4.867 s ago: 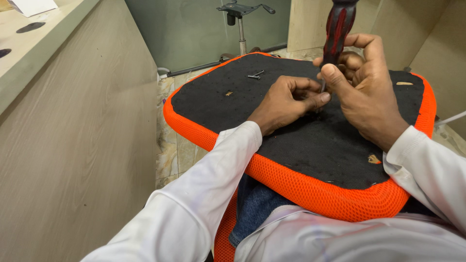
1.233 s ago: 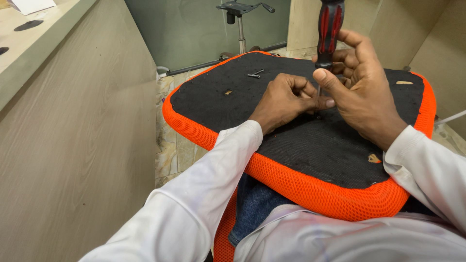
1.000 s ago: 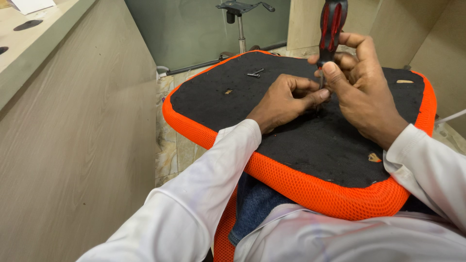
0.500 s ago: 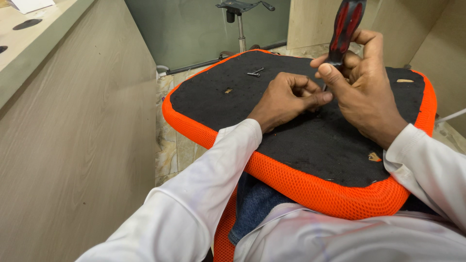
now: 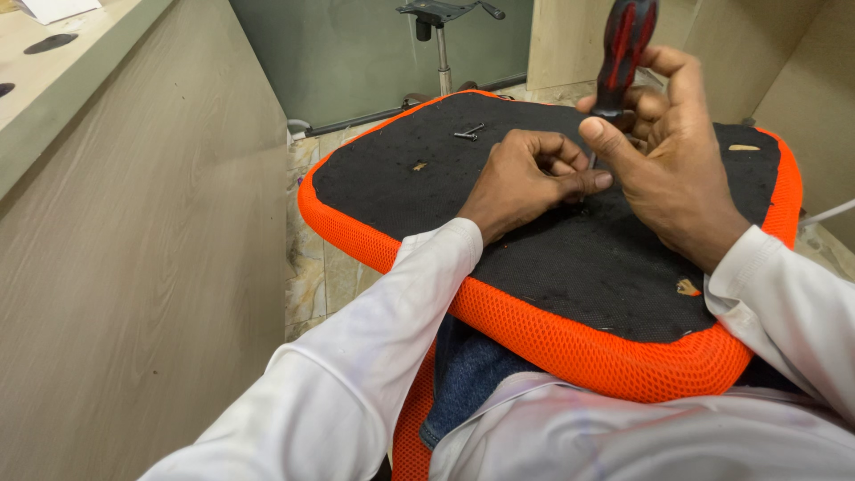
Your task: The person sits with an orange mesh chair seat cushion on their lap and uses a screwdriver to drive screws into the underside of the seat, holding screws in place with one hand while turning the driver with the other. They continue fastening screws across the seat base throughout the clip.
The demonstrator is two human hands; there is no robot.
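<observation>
right hand clenched round upright screwdriver, left hand pinching at its tip, toward 9 o'clock on seat.

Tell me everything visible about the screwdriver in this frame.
The screwdriver has a thick handle, black with red stripes, that looks like plastic or rubber; its top runs out of the frame. It stands nearly upright, tilted slightly right, over the black underside of the orange-rimmed seat cushion. The right hand wraps around the lower handle, thumb toward the person. The shaft and tip are hidden behind the fingers. The left hand rests on the cushion with its fingertips at the base, where the tip would be.
</observation>
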